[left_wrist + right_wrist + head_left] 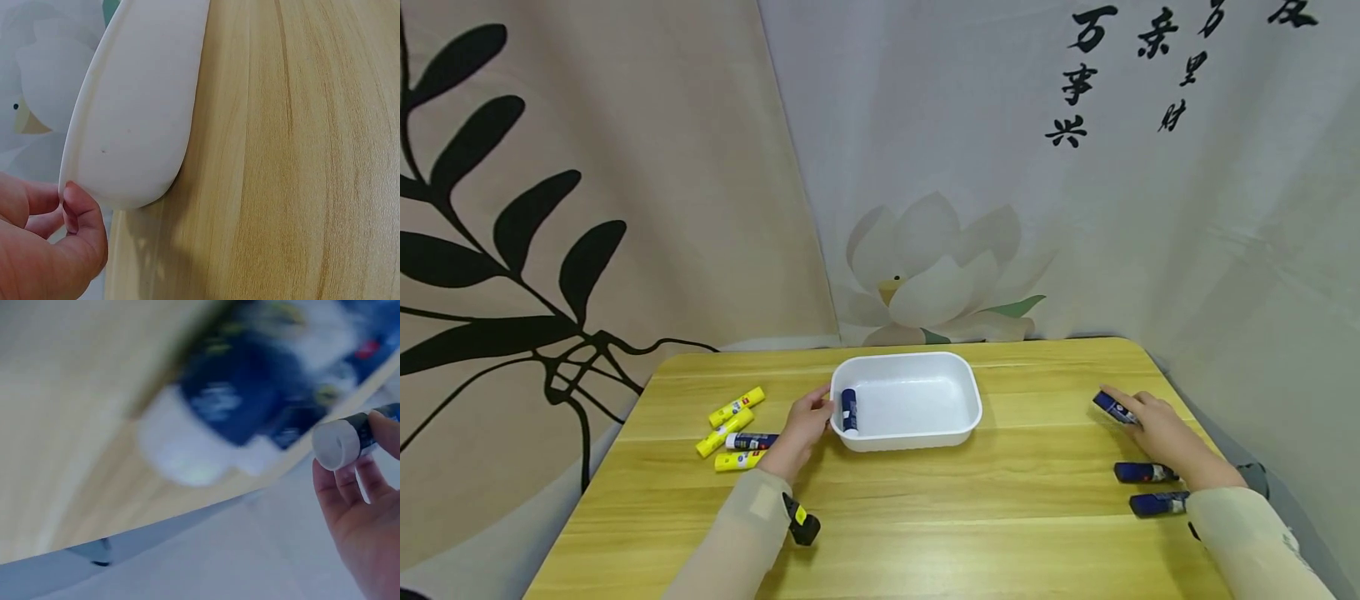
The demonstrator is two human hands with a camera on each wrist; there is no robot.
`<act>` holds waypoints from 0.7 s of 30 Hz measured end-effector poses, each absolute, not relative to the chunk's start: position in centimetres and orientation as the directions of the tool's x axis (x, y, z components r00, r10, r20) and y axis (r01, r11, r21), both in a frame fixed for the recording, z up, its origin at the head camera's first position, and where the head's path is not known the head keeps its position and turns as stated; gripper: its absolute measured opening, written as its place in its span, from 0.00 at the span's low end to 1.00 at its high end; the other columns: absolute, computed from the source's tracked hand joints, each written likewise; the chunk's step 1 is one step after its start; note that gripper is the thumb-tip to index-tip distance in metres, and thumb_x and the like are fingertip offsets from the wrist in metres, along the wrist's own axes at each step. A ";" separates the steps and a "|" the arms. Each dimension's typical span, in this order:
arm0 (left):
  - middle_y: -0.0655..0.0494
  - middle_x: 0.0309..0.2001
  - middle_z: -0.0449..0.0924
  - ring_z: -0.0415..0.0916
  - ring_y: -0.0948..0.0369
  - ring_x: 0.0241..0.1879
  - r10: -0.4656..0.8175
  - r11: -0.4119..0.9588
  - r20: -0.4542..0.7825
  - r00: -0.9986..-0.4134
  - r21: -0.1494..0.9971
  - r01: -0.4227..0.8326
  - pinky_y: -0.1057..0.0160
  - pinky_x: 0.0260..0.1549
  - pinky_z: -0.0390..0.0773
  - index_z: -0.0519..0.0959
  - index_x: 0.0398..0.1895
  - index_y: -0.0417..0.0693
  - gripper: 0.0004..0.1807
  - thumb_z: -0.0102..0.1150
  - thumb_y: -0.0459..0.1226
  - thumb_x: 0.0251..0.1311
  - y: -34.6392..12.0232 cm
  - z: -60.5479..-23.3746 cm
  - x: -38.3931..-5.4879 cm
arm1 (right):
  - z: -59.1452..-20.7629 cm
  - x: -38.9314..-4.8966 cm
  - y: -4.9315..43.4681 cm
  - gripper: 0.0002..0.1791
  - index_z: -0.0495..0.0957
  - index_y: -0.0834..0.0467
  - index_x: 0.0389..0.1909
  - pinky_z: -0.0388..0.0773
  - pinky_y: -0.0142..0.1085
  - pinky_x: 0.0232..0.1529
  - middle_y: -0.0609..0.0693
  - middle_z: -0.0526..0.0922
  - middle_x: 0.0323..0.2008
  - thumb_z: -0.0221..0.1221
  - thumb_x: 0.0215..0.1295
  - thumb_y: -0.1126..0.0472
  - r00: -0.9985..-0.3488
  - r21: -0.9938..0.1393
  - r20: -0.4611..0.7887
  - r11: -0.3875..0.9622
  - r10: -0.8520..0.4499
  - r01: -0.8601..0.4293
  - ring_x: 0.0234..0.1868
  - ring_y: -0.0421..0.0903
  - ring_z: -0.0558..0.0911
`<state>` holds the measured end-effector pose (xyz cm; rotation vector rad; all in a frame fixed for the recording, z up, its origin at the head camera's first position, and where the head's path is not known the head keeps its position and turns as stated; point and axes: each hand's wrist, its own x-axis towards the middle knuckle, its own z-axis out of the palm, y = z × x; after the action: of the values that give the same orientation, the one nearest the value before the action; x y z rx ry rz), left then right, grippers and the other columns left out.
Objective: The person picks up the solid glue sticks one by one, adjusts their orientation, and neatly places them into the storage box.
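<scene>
A white plastic basin (904,443) stands at the far middle of the table, with one dark blue glue stick (849,410) lying inside at its left end. My left hand (806,432) pinches the basin's left rim; in the left wrist view thumb and fingers (81,209) close over the basin's edge (134,106). On the right side, my right hand (1157,425) holds another dark blue glue stick (1115,407) above the table. Its white end (337,445) points out of the grip in the right wrist view. Two more blue glue sticks (1146,472) (1159,504) lie near the right forearm.
Left of the basin lie several yellow glue sticks (726,432) and one dark blue glue stick (751,441), partly behind the left hand. The wooden table (970,525) ends close to the right forearm. A printed curtain (925,167) hangs behind the table.
</scene>
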<state>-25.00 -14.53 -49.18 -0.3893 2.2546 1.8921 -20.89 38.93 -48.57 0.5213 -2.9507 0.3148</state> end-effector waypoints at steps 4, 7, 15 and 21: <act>0.46 0.47 0.66 0.66 0.60 0.35 -0.086 0.163 -0.290 -0.953 0.940 -0.300 0.63 0.38 0.72 0.64 0.68 0.45 0.24 0.44 0.33 0.70 -14.6 -49.2 -25.0 | -47.5 -21.4 37.3 0.44 0.51 0.50 0.73 0.68 0.38 0.27 0.62 0.74 0.38 0.59 0.58 0.72 -0.931 -0.209 0.166 0.911 -0.325 -0.355 0.31 0.49 0.72; 0.47 0.46 0.66 0.66 0.61 0.34 -0.084 0.163 -0.287 -0.954 0.941 -0.297 0.63 0.38 0.72 0.64 0.68 0.45 0.24 0.45 0.33 0.70 -14.6 -49.1 -25.0 | -47.0 -21.8 36.2 0.44 0.51 0.48 0.73 0.70 0.41 0.29 0.63 0.73 0.40 0.58 0.60 0.72 -0.934 -0.237 0.155 0.905 -0.323 -0.353 0.34 0.53 0.74; 0.47 0.45 0.66 0.66 0.61 0.34 -0.088 0.179 -0.284 -0.955 0.938 -0.296 0.64 0.37 0.72 0.64 0.68 0.45 0.23 0.44 0.33 0.70 -14.7 -49.1 -24.9 | -46.1 -22.5 33.5 0.39 0.52 0.54 0.72 0.74 0.42 0.33 0.63 0.71 0.44 0.57 0.62 0.70 -0.948 -0.402 0.149 0.859 -0.282 -0.318 0.38 0.53 0.75; 0.46 0.46 0.66 0.66 0.60 0.35 -0.080 0.168 -0.284 -0.955 0.941 -0.294 0.62 0.40 0.73 0.63 0.68 0.44 0.24 0.44 0.33 0.70 -14.7 -49.2 -25.0 | -45.4 -23.0 31.4 0.37 0.54 0.60 0.71 0.74 0.35 0.29 0.62 0.73 0.41 0.58 0.62 0.71 -0.956 -0.543 0.154 0.787 -0.249 -0.292 0.33 0.47 0.75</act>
<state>-24.95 -14.68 -49.15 -0.3671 2.2655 1.8888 -22.96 31.38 -45.37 0.4397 -2.8991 0.8994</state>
